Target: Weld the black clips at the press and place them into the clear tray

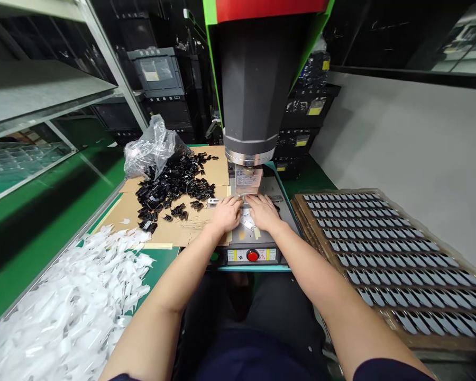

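Both my hands work close together on the metal bed of a press-like machine (250, 79), just below its clear block (248, 181). My left hand (226, 214) has its fingers curled together at the left of a metal fixture (213, 201). Opposite it, my right hand (263, 212) is closed the same way, its fingertips nearly meeting the left ones. Whatever lies beneath the fingertips is hidden. White plastic pieces (246, 218) show on the bed between the hands, touching or close to the thumbs.
Black clips (174, 182) lie heaped on cardboard (190, 228) at left, beside a clear plastic bag (154, 148). White pieces (75, 296) pile at front left. A red button (253, 255) faces me. Trays (381, 233) of grey parts stand right; crates (158, 74) are stacked behind.
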### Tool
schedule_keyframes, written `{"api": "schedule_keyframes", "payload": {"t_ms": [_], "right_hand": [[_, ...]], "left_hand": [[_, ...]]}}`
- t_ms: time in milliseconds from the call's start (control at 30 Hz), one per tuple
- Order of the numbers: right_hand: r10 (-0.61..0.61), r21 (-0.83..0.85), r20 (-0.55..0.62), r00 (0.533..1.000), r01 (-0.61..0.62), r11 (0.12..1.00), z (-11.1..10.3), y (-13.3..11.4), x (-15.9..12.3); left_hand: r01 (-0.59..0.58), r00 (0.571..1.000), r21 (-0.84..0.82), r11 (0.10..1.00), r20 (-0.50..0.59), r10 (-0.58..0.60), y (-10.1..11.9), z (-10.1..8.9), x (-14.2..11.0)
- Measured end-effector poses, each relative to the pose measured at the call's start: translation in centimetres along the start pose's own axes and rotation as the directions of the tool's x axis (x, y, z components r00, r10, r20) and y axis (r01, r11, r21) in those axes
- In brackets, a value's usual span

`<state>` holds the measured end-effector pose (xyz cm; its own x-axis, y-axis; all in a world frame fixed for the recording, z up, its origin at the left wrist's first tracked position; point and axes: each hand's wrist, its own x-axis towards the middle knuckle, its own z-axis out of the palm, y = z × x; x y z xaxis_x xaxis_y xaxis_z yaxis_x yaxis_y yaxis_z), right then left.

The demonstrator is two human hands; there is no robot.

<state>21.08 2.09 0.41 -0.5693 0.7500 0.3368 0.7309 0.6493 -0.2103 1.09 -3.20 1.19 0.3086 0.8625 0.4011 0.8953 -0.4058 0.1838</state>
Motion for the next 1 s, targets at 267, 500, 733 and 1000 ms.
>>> {"api": "schedule_keyframes", "payload": {"t_ms": [267, 500, 733, 1000], "right_hand": [[0.026, -0.058, 0.030, 0.999, -0.024, 0.998, 1.0, 0.3, 0.9], [0.051, -0.067, 0.036, 0.998, -0.049, 0.997, 1.4, 0.2, 1.3], [0.084, -0.073, 0.007, 0.996, -0.083, 0.994, 1.2, -0.6, 1.4], [-0.099, 0.048, -0.135, 0.986, 0.106, 0.993, 2.2, -8.5, 1.9]], "left_hand": [[0.365, 0.927, 0.120, 0.923, -0.139, -0.348, -5.8, -4.8, -8.6], [0.534, 0.842, 0.193, 0.823, -0.216, -0.495, -10.3, -6.2, -12.9], [0.502, 0.861, 0.125, 0.856, -0.170, -0.480, -10.0, -4.9, -13.4], [0.515, 0.836, -0.063, 0.855, -0.186, -0.517, -11.6, -4.6, -14.3]]}}
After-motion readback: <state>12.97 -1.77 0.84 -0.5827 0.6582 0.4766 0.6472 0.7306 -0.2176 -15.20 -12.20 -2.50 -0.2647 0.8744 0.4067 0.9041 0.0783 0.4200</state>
